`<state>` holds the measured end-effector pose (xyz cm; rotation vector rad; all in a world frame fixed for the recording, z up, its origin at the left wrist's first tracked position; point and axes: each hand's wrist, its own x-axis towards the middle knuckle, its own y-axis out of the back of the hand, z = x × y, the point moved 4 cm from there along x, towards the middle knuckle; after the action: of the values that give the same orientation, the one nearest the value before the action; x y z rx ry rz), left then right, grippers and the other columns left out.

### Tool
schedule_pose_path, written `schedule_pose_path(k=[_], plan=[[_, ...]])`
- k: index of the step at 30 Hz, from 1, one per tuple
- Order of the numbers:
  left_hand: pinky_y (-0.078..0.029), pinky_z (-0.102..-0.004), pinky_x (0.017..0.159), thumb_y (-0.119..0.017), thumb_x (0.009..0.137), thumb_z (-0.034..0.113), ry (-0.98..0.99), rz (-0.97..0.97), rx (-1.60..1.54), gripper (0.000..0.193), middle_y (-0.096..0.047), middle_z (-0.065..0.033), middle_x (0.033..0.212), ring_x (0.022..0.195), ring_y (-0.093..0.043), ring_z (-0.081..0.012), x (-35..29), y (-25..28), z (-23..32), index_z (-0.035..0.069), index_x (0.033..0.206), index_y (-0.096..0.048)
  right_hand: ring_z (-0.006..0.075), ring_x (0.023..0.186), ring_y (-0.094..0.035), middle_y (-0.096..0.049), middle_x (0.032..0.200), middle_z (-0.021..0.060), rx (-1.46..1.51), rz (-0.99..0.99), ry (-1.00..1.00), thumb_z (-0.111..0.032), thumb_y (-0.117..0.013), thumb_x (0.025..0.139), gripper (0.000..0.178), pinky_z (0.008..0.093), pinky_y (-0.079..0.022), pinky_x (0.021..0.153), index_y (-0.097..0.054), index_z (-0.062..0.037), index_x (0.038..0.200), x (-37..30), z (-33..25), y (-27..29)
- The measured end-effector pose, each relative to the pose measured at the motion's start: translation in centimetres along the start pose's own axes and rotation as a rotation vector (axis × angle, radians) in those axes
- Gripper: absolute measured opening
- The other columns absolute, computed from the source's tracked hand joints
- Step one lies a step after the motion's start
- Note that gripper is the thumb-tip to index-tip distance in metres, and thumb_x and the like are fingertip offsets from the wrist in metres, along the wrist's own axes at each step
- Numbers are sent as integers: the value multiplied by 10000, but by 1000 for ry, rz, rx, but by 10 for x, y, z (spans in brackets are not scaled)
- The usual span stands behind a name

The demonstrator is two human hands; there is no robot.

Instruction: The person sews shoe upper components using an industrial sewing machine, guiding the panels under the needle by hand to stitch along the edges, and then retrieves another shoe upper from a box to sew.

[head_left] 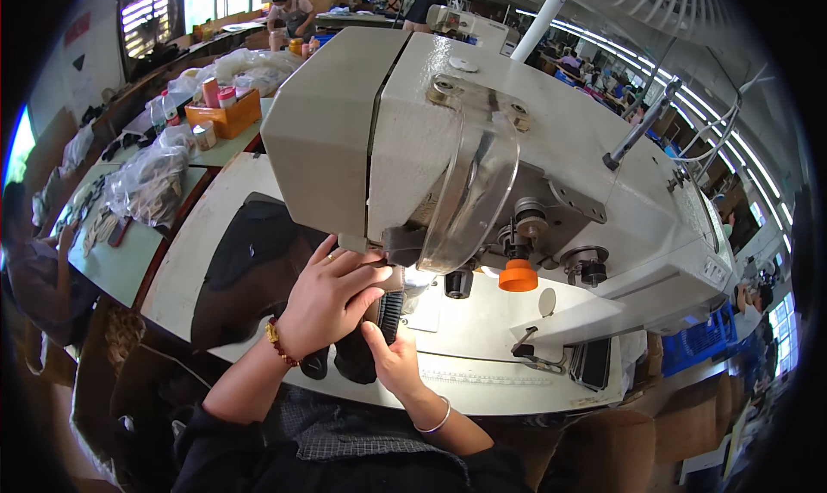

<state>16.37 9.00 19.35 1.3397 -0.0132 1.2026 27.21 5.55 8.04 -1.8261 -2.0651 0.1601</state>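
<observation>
Under the head of a large off-white sewing machine (323, 123), both my hands are on a dark piece of material with a ribbed black strip (391, 316). My left hand (323, 299) is closed on its left side, with fingertips close to the needle area. My right hand (394, 359) grips it from the near side, thumb along the strip and the other fingers mostly hidden. Soft black material (355, 355) hangs below, between my wrists. The needle itself is hidden. Larger flat black pieces (250, 252) lie on the machine table (185, 278) left of my left hand.
An orange knob (518, 275) and a clear guard (469, 192) sit on the machine's near side. A ruler (482, 378) lies along the table's front. Leftward, a side table holds an orange box (226, 114) and plastic bags (151, 179). A person sits at the far left.
</observation>
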Motion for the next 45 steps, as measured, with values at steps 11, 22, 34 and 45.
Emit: schedule_pose_path(k=[11, 22, 34, 45], plan=[[-438, -394, 884, -709, 736, 145, -50, 81, -103, 210, -660, -46, 950, 865, -615, -249, 0, -3, -13, 114, 938, -662, 46, 667, -433, -517, 746, -37, -117, 14, 69, -146, -526, 950, 156, 214, -386, 591, -564, 6, 956, 1, -4, -5], [-466, -370, 782, -718, 740, 171, -88, 73, -131, 209, -660, -55, 870, 787, -606, -274, 6, -6, -23, 112, 935, -670, 50, 655, -421, -504, 728, -34, -199, 31, 100, -151, -522, 951, 156, 221, -373, 574, -554, 1, 939, 9, -7, -4], [-477, -368, 745, -703, 765, 184, -14, 48, -208, 150, -661, -69, 893, 853, -600, -289, 10, -12, -39, 90, 882, -699, 54, 676, -438, -530, 759, -33, -198, 84, 110, -158, -533, 946, 165, 220, -394, 602, -574, 1, 959, 21, -5, -3], [-469, -404, 771, -688, 759, 152, 105, 99, -131, 163, -634, -121, 823, 818, -591, -319, 8, -14, -21, 54, 888, -669, 73, 915, -536, -591, 1030, 18, 67, -21, -1, -123, -520, 951, 258, 220, -435, 826, -539, 10, 1172, 23, 5, 16]])
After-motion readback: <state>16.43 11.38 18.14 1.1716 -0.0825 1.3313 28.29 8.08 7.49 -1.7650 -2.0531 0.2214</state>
